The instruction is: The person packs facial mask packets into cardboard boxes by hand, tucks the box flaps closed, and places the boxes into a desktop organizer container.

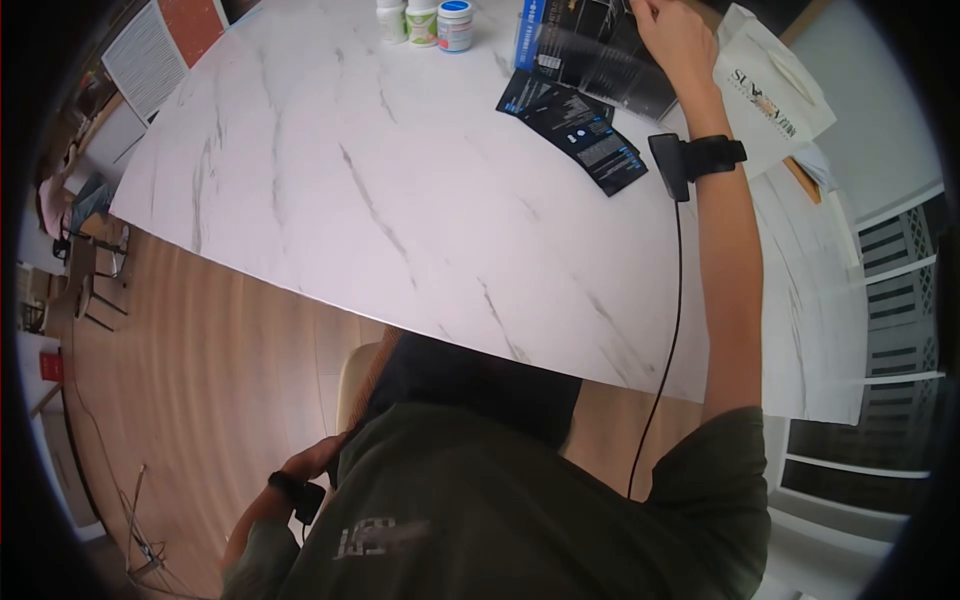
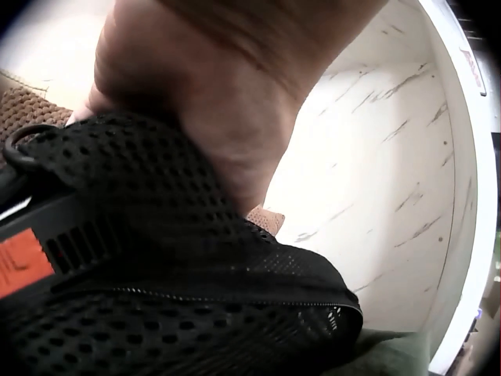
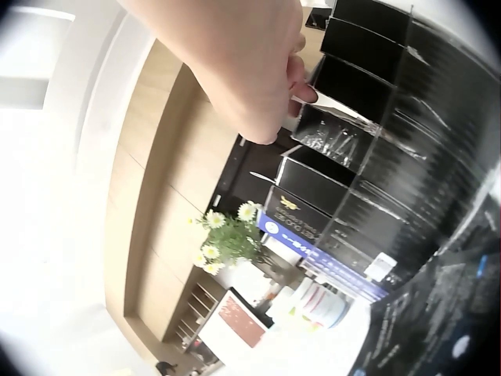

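My right hand [image 1: 680, 42] reaches to the far right of the table, over a row of black boxes [image 1: 585, 45] in clear plastic wrap. In the right wrist view its curled fingers [image 3: 301, 94] pinch at the edge of one black box [image 3: 356, 78]; the thumb is hidden there. A blue box [image 1: 528, 32] stands at the left end of the row. Several black printed cards or packets [image 1: 585, 135] lie fanned out in front. My left hand [image 1: 315, 458] rests low beside my thigh at the chair [image 1: 358, 375], its fingertips hidden.
Three white bottles, one with a blue lid [image 1: 455, 25], stand left of the boxes. A white paper bag [image 1: 775, 85] lies to the right. A cable [image 1: 675, 300] hangs from my right wrist over the table edge. White flowers [image 3: 227, 235] show beyond the boxes.
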The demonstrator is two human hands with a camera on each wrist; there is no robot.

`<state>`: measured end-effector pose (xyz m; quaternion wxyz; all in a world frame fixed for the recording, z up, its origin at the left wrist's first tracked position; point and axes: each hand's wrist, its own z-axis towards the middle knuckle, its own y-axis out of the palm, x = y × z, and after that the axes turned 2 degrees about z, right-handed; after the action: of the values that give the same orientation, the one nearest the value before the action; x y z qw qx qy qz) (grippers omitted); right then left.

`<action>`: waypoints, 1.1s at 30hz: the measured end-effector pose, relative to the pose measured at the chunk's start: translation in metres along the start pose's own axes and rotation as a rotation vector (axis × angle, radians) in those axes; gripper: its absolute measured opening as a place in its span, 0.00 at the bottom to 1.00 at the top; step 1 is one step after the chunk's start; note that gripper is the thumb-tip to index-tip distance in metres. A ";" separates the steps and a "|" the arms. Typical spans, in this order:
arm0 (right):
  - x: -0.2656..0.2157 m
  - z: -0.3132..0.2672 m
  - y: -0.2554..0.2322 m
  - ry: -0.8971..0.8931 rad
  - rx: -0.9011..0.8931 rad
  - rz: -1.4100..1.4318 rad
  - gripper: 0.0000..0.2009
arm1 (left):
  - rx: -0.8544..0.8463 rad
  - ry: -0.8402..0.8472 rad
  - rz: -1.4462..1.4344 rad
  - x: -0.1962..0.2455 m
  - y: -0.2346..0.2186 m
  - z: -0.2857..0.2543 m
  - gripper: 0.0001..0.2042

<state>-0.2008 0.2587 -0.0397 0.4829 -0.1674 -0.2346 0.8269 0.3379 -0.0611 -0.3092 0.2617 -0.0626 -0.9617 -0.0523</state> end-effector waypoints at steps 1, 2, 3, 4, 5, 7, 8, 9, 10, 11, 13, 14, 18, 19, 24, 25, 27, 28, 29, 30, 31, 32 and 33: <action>0.004 -0.002 -0.003 0.008 0.002 0.001 0.17 | -0.001 0.012 0.097 0.005 0.002 -0.008 0.24; 0.008 -0.005 -0.005 0.029 0.033 0.061 0.17 | 0.009 -0.048 0.003 0.008 0.006 -0.014 0.22; 0.009 -0.006 -0.011 0.047 0.066 0.122 0.17 | 0.017 -0.052 0.005 0.002 0.003 -0.013 0.22; 0.009 -0.007 -0.017 0.054 0.066 0.129 0.17 | 0.017 -0.093 0.020 -0.007 0.000 -0.011 0.22; 0.009 -0.009 -0.024 0.114 0.020 0.172 0.17 | 0.015 -0.140 0.034 -0.019 -0.002 -0.011 0.21; 0.011 -0.009 -0.029 0.189 -0.039 0.222 0.17 | 0.007 -0.021 0.016 -0.024 0.006 -0.021 0.21; 0.014 -0.011 -0.028 0.166 -0.020 0.236 0.17 | -0.008 0.103 0.004 -0.026 0.008 -0.029 0.21; 0.018 -0.015 -0.028 0.143 0.003 0.246 0.17 | -0.009 0.081 0.014 -0.014 0.015 -0.040 0.21; 0.023 -0.014 -0.026 0.151 -0.005 0.228 0.17 | 0.019 0.082 0.134 0.011 0.024 -0.051 0.20; 0.027 -0.013 -0.027 0.163 -0.010 0.221 0.17 | 0.047 0.087 0.253 0.025 0.027 -0.057 0.20; 0.030 -0.013 -0.028 0.136 0.003 0.227 0.16 | 0.025 0.066 0.285 0.006 0.018 -0.051 0.19; 0.032 -0.012 -0.028 0.095 0.034 0.249 0.15 | 0.072 -0.002 0.195 -0.010 0.014 -0.048 0.19; 0.025 -0.007 -0.040 0.138 -0.034 0.278 0.14 | 0.037 -0.152 0.158 -0.022 -0.011 -0.039 0.18; 0.024 -0.008 -0.042 0.142 -0.039 0.276 0.14 | 0.034 -0.157 0.160 -0.009 -0.009 -0.043 0.18; 0.018 -0.003 -0.050 0.065 0.006 0.316 0.13 | 0.128 -0.131 -0.051 -0.032 -0.015 -0.026 0.22; 0.019 -0.001 -0.051 0.065 -0.012 0.349 0.13 | 0.125 -0.125 -0.050 -0.033 -0.015 -0.026 0.22; 0.019 0.000 -0.053 0.002 0.021 0.341 0.12 | 0.161 0.052 0.124 -0.035 -0.013 -0.027 0.24; 0.013 -0.003 -0.060 0.054 0.001 0.370 0.12 | 0.242 -0.042 0.030 0.002 0.006 -0.034 0.23; 0.008 -0.002 -0.064 0.104 -0.018 0.400 0.12 | 0.229 -0.044 0.026 0.008 0.004 -0.035 0.23; 0.014 -0.001 -0.067 0.071 -0.054 0.424 0.11 | 0.218 -0.104 0.078 0.011 0.003 -0.034 0.22; 0.011 -0.001 -0.069 0.060 -0.059 0.418 0.11 | 0.208 -0.158 0.128 0.013 0.002 -0.029 0.22; 0.005 -0.003 -0.077 0.086 -0.048 0.431 0.11 | 0.201 -0.150 0.121 0.011 -0.002 -0.026 0.22; 0.002 -0.005 -0.081 0.117 -0.039 0.443 0.11 | 0.131 -0.137 0.141 0.006 -0.008 -0.025 0.21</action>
<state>-0.1407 0.2957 0.0010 0.2988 -0.2719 -0.1798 0.8969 0.3445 -0.0722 -0.2854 0.2022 -0.1166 -0.9718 0.0334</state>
